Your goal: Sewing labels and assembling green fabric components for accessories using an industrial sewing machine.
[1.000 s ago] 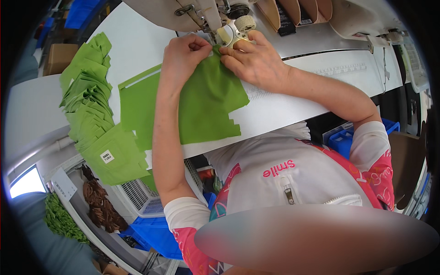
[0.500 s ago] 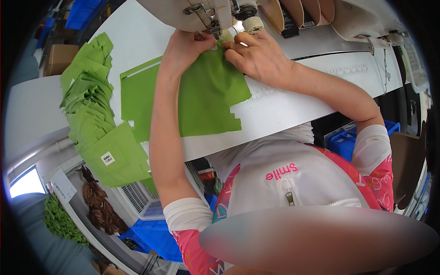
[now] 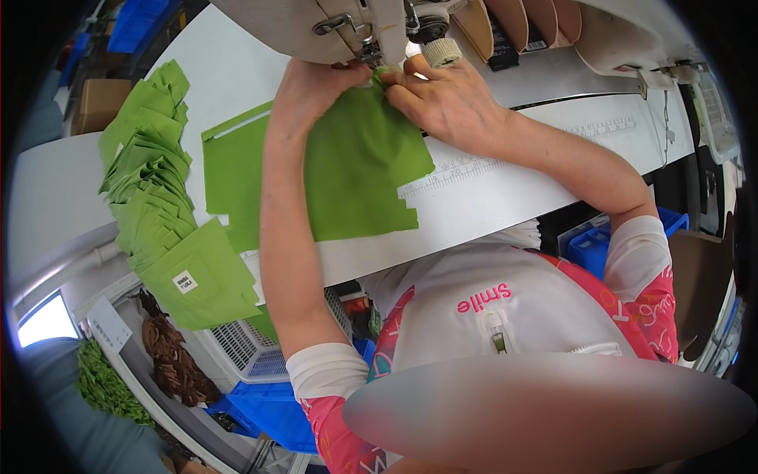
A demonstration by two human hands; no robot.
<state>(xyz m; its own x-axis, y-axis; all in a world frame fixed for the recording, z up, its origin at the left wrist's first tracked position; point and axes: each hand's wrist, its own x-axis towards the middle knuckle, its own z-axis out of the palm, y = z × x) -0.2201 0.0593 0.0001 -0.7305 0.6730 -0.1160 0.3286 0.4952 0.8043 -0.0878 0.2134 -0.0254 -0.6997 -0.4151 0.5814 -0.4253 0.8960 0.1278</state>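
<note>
A green fabric piece [image 3: 347, 166] lies spread on the white sewing table [image 3: 474, 193], its far edge gathered under the head of a sewing machine [image 3: 276, 28]. My left hand [image 3: 316, 87] grips that edge just left of the needle area, fingers closed and partly hidden by the machine head. Right of the needle, my right hand [image 3: 446, 99] pinches the same cloth, thumb and index finger pressed together close to the presser foot. A pale strip [image 3: 243, 124] runs along the fabric's upper left edge.
Overlapping green fabric pieces [image 3: 154, 182] are stacked along the table's left side, one with a white label. A printed ruler [image 3: 466, 167] crosses the table to the right. Brown curved holders [image 3: 505, 28] stand behind. Below left are a white basket [image 3: 253, 351] and blue bins [image 3: 272, 411].
Both hands keep their hold at the machine, with barely any shift. The whole view has moved slightly, and the cloth lies almost as before.
</note>
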